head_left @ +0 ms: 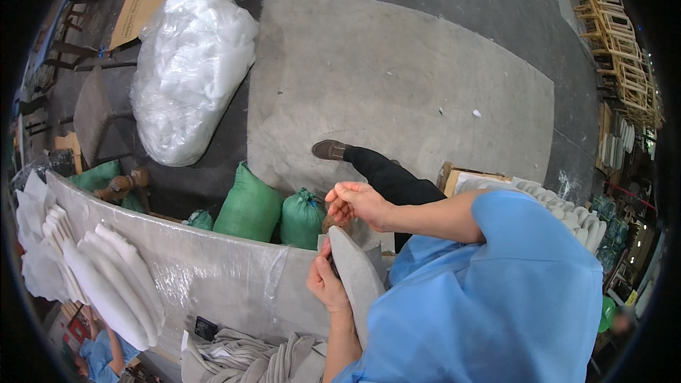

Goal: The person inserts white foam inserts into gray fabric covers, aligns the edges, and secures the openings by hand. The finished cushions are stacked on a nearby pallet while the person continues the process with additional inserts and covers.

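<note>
My left hand (328,282) grips the edge of a grey padded cushion (355,273), its fingers curled at the far side. The cushion stands on edge, leaning against my blue shirt. Just beyond its upper end, my right hand (362,204) is raised, thumb and fingers pinched together. Whatever is in that pinch, if anything, is too small to make out. Beside my left hand runs a worktable (234,276) covered in clear plastic film.
Grey cushion covers (248,358) and a small black object (206,328) lie on the table. White pads (117,284) are stacked at its left end. Green sacks (248,206) stand behind it, near a plastic-wrapped bundle (195,71). More grey pieces (560,206) sit at the right.
</note>
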`<state>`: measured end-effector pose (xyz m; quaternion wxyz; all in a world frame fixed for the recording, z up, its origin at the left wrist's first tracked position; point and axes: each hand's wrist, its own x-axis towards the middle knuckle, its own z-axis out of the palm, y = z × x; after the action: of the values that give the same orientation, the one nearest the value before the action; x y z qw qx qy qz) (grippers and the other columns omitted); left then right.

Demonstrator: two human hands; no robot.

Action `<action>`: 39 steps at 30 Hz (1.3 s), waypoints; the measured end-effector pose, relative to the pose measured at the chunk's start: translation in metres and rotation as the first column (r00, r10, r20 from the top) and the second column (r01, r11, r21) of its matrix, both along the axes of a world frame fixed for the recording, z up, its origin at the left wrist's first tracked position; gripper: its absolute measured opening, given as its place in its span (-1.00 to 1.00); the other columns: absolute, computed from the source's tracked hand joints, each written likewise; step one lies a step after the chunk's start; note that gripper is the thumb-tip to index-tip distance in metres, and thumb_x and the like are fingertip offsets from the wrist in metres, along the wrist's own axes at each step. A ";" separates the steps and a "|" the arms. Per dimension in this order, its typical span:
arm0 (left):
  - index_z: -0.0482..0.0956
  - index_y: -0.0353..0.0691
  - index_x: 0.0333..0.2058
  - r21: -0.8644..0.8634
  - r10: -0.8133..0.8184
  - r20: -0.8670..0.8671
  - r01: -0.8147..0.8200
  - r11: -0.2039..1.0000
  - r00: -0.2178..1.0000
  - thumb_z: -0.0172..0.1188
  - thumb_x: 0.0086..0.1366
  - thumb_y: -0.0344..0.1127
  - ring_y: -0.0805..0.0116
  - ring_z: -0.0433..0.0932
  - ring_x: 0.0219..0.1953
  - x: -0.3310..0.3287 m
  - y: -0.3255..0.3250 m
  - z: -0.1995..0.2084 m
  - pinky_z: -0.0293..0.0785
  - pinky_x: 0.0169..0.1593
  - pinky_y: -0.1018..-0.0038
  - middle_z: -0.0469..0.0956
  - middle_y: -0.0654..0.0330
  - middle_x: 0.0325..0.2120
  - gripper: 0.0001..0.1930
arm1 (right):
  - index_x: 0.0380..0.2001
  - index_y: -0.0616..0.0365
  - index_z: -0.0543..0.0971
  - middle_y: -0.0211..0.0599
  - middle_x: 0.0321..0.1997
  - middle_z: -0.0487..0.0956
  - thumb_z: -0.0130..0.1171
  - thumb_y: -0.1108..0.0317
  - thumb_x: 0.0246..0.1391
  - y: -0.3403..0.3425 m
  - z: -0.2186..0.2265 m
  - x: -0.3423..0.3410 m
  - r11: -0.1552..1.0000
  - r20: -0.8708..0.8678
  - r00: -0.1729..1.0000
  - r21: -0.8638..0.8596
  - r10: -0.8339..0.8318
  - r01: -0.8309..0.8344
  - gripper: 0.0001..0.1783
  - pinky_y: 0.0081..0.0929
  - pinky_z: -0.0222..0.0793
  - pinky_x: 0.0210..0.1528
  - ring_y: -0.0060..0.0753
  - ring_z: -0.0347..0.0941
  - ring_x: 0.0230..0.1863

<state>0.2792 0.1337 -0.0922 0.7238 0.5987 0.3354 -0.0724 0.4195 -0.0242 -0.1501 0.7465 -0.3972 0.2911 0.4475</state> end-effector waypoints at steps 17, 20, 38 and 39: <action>0.38 -0.28 0.31 0.149 0.104 -0.067 -0.094 0.984 0.992 -0.08 0.53 -0.51 0.17 0.48 0.32 0.011 0.004 0.000 0.59 0.21 0.31 0.54 -0.08 0.19 -0.58 | -0.23 0.27 0.61 -0.27 -0.59 0.60 0.02 0.07 0.50 0.040 0.007 0.015 0.829 0.379 0.788 0.089 0.484 -0.552 -0.55 -0.42 0.57 -0.29 -0.41 0.57 -0.50; 0.44 -0.27 0.31 0.226 -0.164 -0.132 0.191 0.955 0.978 -0.01 0.54 -0.40 0.12 0.46 0.36 -0.008 0.023 0.046 0.50 0.31 0.27 0.50 -0.09 0.27 -0.59 | -0.21 0.27 0.62 -0.30 -0.58 0.60 0.04 0.18 0.50 0.043 0.004 0.022 0.798 0.375 0.744 0.020 0.553 -0.603 -0.64 -0.40 0.58 -0.24 -0.44 0.56 -0.51; 0.49 -0.22 0.28 -0.448 0.970 -0.242 -0.889 -0.096 0.017 0.02 0.51 0.12 0.10 0.65 0.11 -0.282 -0.080 0.114 0.57 0.23 0.21 0.63 0.05 0.13 -0.40 | 0.43 0.02 0.36 -0.03 0.40 0.42 0.50 0.38 -0.08 0.064 0.249 -0.015 -0.145 0.591 -0.806 -0.800 -0.027 -0.582 -0.05 -0.06 0.25 0.42 0.02 0.34 0.41; 0.49 -0.22 0.28 -0.431 0.968 -0.251 -0.898 -0.090 0.023 0.01 0.51 0.12 0.12 0.64 0.13 -0.275 -0.075 0.122 0.57 0.23 0.21 0.62 0.05 0.14 -0.40 | 0.45 0.01 0.33 -0.03 0.39 0.42 0.49 0.40 -0.10 0.052 0.245 -0.030 -0.065 0.481 -0.869 -0.876 -0.117 -0.477 -0.02 -0.04 0.24 0.43 0.03 0.33 0.42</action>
<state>0.0040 0.0590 0.0298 0.7082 -0.0062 0.5721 0.4136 0.3891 0.0276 0.0949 0.0686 -0.3890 -0.8387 0.3749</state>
